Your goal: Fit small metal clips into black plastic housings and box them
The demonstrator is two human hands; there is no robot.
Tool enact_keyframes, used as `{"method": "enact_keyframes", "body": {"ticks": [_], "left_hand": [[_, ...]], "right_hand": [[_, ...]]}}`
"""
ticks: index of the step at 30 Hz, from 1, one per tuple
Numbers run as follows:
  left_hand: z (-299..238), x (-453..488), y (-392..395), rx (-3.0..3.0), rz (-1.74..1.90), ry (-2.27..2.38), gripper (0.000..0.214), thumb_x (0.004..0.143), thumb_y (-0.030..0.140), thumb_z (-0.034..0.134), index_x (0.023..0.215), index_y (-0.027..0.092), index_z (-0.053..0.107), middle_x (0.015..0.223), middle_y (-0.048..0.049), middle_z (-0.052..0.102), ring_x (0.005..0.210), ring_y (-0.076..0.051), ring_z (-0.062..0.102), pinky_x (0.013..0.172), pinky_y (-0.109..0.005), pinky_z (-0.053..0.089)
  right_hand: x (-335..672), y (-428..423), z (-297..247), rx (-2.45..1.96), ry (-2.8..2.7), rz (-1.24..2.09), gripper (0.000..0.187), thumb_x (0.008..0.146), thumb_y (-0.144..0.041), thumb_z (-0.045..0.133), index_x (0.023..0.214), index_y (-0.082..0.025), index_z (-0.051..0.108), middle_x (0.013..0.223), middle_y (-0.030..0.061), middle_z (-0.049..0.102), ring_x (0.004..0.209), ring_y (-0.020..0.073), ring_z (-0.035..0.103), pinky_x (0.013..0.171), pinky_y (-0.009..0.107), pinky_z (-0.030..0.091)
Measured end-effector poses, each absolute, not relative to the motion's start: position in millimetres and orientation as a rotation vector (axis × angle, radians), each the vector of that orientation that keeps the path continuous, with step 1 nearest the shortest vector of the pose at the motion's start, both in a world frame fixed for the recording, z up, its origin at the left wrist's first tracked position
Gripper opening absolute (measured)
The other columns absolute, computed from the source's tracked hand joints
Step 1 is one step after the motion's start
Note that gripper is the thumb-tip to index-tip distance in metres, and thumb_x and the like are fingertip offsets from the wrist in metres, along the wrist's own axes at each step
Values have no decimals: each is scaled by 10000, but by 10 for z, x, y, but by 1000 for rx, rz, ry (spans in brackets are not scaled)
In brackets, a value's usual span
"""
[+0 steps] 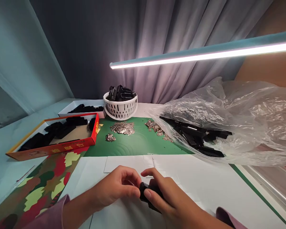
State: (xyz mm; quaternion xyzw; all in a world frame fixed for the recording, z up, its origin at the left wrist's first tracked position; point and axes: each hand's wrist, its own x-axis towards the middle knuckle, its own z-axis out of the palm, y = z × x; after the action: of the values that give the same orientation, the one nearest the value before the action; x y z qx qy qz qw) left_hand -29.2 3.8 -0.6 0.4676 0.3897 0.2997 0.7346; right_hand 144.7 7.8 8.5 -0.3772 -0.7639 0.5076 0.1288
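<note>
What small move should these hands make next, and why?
Perhaps the left hand should pinch the exposed end of the black piece to steady it: the right hand holds the piece, and the left is right by that end, though whether it touches is unclear.

The part (pixel 155 189) is black, small and of block-like shape, with a dull surface. It is held in the right hand (pixel 173 192), between thumb and fingers, which cover much of it. It lies slantwise, with its farther end toward the left. This end is at the fingertips of the left hand (pixel 118 187); contact is not clear.
</note>
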Motion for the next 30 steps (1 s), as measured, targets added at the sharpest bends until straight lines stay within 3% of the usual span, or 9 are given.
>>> {"method": "enact_keyframes", "body": {"ticks": [5, 13, 20, 30], "left_hand": [[19, -295, 37, 1057, 643, 831, 262, 583, 311, 679, 771, 134, 635, 688, -7, 595, 690, -140, 515, 655, -231, 359], [15, -294, 19, 1045, 629, 812, 296, 552, 346, 693, 750, 136, 628, 713, -24, 602, 722, -170, 526, 663, -256, 355], [20, -291, 19, 1038, 676, 877, 133, 676, 261, 604, 636, 136, 581, 580, 34, 524, 604, -100, 452, 603, -202, 317], [39, -274, -52, 1045, 644, 927, 238, 719, 345, 537, 617, 146, 456, 603, 38, 396, 594, -98, 334, 554, -203, 252]], "right_hand": [[1457, 55, 162, -1167, -2177, 1545, 246, 809, -332, 364, 993, -174, 402, 700, -1, 548, 604, 89, 455, 545, 171, 324], [1448, 50, 192, -1265, -2167, 1518, 297, 822, -365, 351, 1058, -187, 389, 780, 19, 560, 690, 120, 480, 601, 211, 326], [1450, 19, 204, -1133, -2053, 1666, 278, 832, -364, 342, 1035, -178, 376, 711, -3, 530, 618, 82, 448, 570, 178, 331], [1466, 8, 181, -995, -1954, 1712, 324, 840, -438, 294, 1015, -184, 390, 741, 8, 478, 667, 91, 419, 599, 179, 352]]}}
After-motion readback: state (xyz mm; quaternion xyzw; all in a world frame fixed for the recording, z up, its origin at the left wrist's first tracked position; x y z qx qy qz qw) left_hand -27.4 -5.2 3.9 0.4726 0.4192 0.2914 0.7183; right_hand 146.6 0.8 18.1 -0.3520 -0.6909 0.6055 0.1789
